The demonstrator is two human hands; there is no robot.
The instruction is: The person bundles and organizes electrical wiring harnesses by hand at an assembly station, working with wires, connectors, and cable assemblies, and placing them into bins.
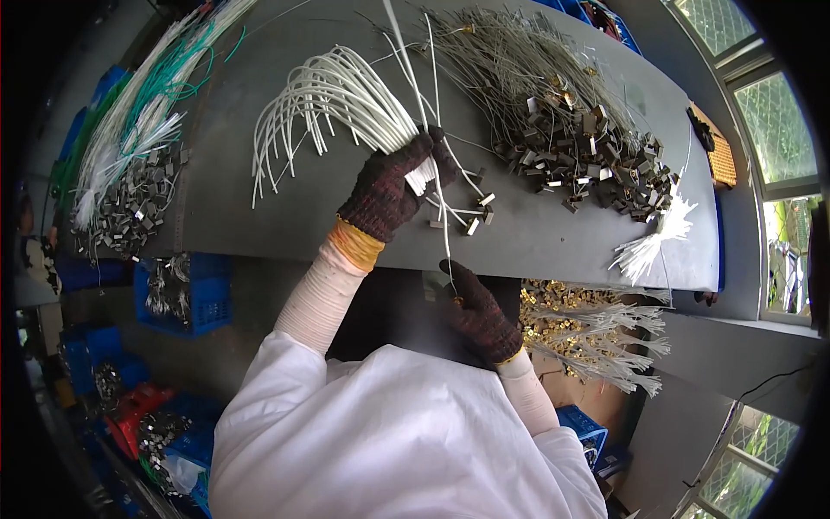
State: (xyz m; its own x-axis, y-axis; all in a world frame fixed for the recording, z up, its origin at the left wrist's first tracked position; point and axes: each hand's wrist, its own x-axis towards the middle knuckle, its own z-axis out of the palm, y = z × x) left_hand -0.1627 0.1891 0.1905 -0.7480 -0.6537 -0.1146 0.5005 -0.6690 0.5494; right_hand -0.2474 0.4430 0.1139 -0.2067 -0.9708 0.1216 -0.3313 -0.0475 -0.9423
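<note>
My left hand [396, 180], in a dark knitted glove with a yellow cuff, is wrapped round a bundle of white wires [350, 91] above the grey table. The wires arch away to the left and droop at their ends. Below that fist a few wires end in small metal clips [472, 227]. Nearer my body, my gloved right hand [480, 316] pinches a single white wire [446, 233], which runs straight up past the left fist. What sits at the wire's lower end is hidden by the fingers.
Right of the bundle lies a large heap of thin grey wires with metal clips [596, 160]. A white wire bunch [659, 238] rests by the table's right edge. White and green wires [143, 112] lie at left. Brass-coloured pieces [562, 324] sit below the table, as does a blue crate [203, 303].
</note>
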